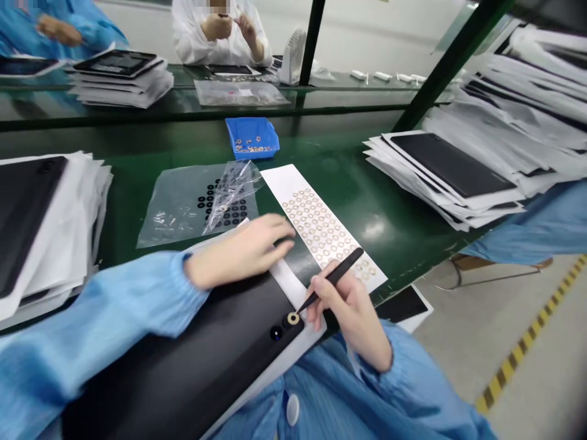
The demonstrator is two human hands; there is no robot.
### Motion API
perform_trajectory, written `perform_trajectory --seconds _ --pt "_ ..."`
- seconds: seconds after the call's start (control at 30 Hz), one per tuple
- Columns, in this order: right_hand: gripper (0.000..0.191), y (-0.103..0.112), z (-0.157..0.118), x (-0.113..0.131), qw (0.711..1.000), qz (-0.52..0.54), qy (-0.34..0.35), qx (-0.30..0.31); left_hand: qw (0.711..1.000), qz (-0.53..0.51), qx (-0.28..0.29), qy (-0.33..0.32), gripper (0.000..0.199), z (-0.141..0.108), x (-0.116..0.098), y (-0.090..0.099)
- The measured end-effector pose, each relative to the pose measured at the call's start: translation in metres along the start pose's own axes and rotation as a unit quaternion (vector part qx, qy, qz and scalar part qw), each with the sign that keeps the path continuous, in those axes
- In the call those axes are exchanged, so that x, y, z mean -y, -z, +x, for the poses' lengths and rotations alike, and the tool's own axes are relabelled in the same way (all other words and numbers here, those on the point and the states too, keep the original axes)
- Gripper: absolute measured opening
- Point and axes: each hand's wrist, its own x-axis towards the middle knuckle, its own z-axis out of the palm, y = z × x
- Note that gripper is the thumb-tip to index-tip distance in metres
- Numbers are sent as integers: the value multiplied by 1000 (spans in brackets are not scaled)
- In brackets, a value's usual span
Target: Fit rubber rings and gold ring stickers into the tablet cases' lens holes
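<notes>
Black tweezers [340, 267] are gripped in my right hand [346, 302]. Their tip meets a small gold ring [293, 318] at the corner of a black tablet back panel [192, 348], beside a round camera lens [276, 333]. My left hand [247, 247] is over the panel's far edge, fingers stretched out and somewhat apart, with nothing visible in them. Under the panel lies a white sheet. Just beyond my hands, a white strip [279, 177] carries rows of gold rings. A clear plastic bag [172, 195] with black round pieces lies past my left hand.
A blue bin [253, 153] with small gold parts stands farther back. Stacks of tablets between white sheets rise at left [98, 201] and right [458, 165]. Two people sit across the bench, behind a raised shelf [183, 116]. A green post [454, 61] slants at right.
</notes>
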Motion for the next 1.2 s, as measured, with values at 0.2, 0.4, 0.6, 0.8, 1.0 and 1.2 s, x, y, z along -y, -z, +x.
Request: perform_trajectory --seconds 0.2,0.4,0.6,0.8,1.0,1.2 --pt "42 -12 -12 -22 997 13 26 -73 996 18 -62 -67 33 -94 -46 -21" --pt "39 -9 -14 -20 996 -25 40 -70 989 75 -13 -123 30 -97 -60 -26" --pt "38 -9 -14 -21 996 -25 42 -69 991 64 -14 -114 31 -94 -60 -25" --pt "40 -10 -13 -19 997 -22 35 -69 994 48 1 -102 31 -93 -60 -23" --pt "39 -9 -14 -19 997 -24 32 -68 993 51 -18 -106 32 -92 -60 -24" --pt "36 -9 -14 -20 997 -24 37 -68 990 73 -34 -114 36 -94 -60 -23"
